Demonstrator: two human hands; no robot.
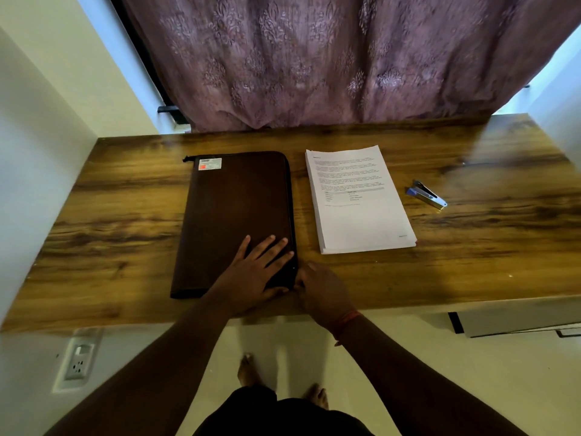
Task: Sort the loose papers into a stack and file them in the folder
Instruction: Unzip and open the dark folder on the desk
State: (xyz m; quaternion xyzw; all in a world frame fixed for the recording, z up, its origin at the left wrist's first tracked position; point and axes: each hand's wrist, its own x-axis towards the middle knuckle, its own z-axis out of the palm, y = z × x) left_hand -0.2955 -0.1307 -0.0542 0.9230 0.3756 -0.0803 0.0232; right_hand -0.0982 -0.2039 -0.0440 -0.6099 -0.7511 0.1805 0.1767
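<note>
Nearest: right hand (323, 294): it sits at the near right corner of the folder (232, 221), knuckles up, fingers curled in against the folder's edge; whether they pinch the zip there I cannot tell.
Left hand (256, 273): flat on the folder's near right part, fingers straight and spread wide, tips pointing to the far right, thumb along the near edge.
Folder: dark brown, closed, lying flat on the wooden table (110, 215), long side running away from the person; it lies under the left fingers and touches the right ones at its corner.
Label (210, 164): a small white and red sticker on the folder's far left corner.
Papers (358, 199): one squared stack of printed sheets, just right of the folder, apart from both hands.
Stapler (426, 195): blue and metal, further right of the papers.
Curtain (314, 58): mauve, patterned, hanging behind the table's far edge.
</note>
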